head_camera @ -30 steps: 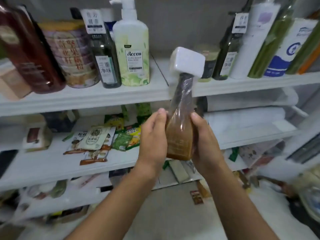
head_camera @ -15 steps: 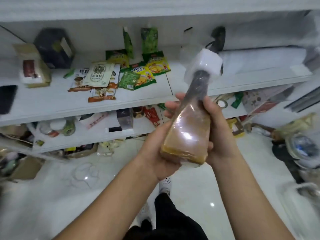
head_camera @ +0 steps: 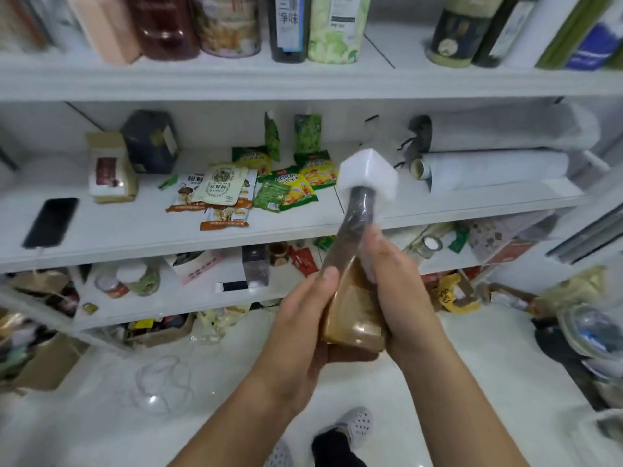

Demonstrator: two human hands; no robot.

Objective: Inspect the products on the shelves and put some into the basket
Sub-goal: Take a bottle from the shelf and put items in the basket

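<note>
A brown bottle in clear wrap, with a dark neck and a white square cap, is held tilted in front of the shelves. My left hand grips its lower body from the left and cups its base. My right hand grips it from the right, fingers wrapped around its side. The white middle shelf behind it carries several snack packets. No basket can be made out with certainty.
Bottles and a can stand on the top shelf. A black phone, a boxed item and white rolls lie on the middle shelf. Lower shelves hold cluttered goods. Bags and bowls sit at the right on the white floor.
The view dipped towards the floor, then rose to show the top shelf's bottles again. The bottle stays in both hands, lower in view and tilted, my left hand now under its base.
</note>
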